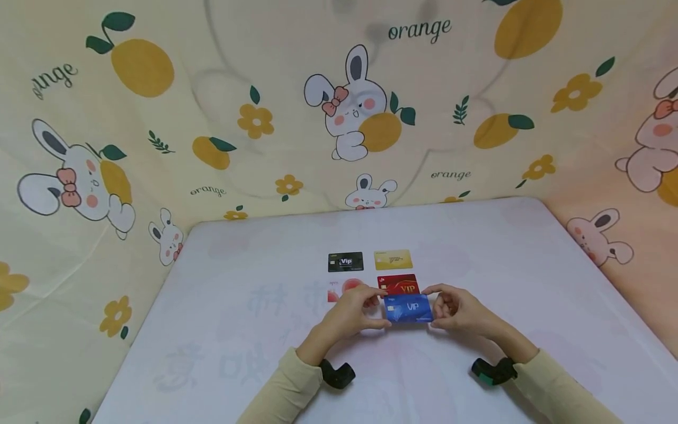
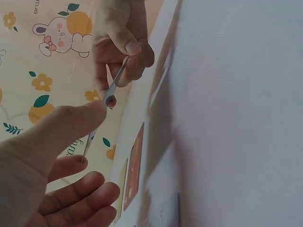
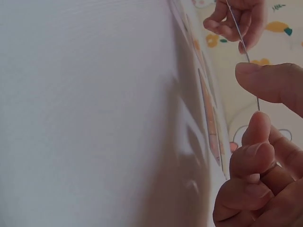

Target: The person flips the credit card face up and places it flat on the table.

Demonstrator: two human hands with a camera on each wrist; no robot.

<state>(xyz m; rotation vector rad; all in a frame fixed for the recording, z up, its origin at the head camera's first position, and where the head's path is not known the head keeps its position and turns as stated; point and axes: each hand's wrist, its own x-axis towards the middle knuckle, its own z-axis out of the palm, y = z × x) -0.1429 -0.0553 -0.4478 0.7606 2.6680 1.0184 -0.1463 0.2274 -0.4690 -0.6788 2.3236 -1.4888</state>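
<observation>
Both hands hold a blue VIP card (image 1: pixel 408 308) raised above the table, its printed face toward the head camera. My left hand (image 1: pixel 354 311) pinches the card's left edge between thumb and index finger. At the opposite edge, my right hand (image 1: pixel 459 310) pinches it the same way. Just behind the blue card lies a red VIP card (image 1: pixel 398 284), its lower part covered. A pink and white card (image 1: pixel 339 288) is partly hidden by the left hand. In the left wrist view the blue card (image 2: pixel 113 87) appears nearly edge-on.
Behind these, a black VIP card (image 1: pixel 346 262) and a gold card (image 1: pixel 393 259) lie side by side on the white table (image 1: pixel 254 265). A cloth (image 1: pixel 265 76) printed with rabbits and oranges surrounds the table at the back and sides.
</observation>
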